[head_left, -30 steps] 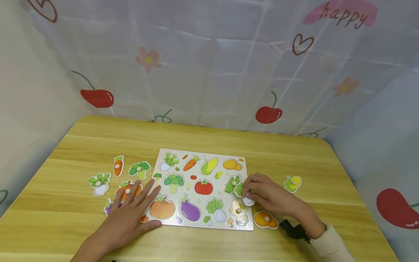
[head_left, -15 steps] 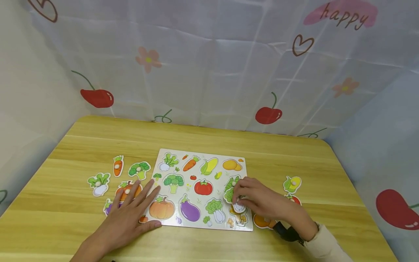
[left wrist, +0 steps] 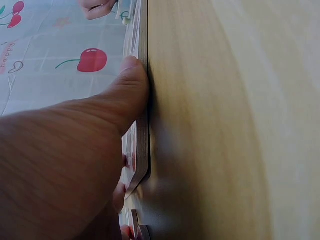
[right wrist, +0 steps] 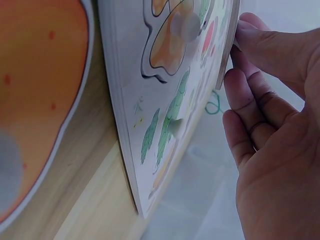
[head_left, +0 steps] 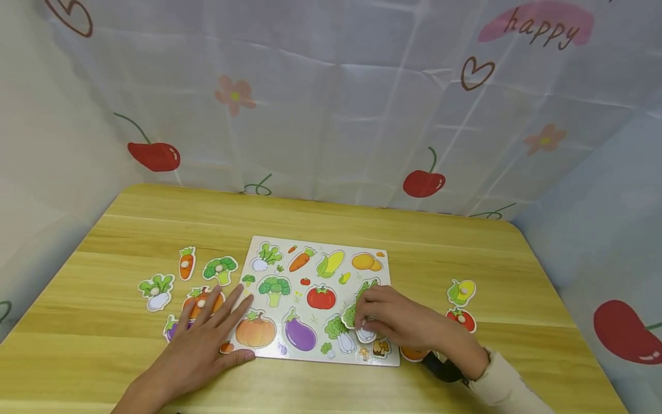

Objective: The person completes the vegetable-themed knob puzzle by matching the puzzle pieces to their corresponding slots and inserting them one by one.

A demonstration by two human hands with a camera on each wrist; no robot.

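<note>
Two hands working: right hand (head_left: 400, 322) pinching cabbage piece (head_left: 355, 322), hovering it over puzzle board (head_left: 315, 299) near btm-right; left hand (head_left: 204, 342) lying flat, fingers straight, pressing board's left edge on table (head_left: 362, 224).

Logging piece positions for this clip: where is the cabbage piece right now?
In the head view, the cabbage piece is pinched in the right hand, over the puzzle board's lower right part, beside the printed cabbage.
</note>
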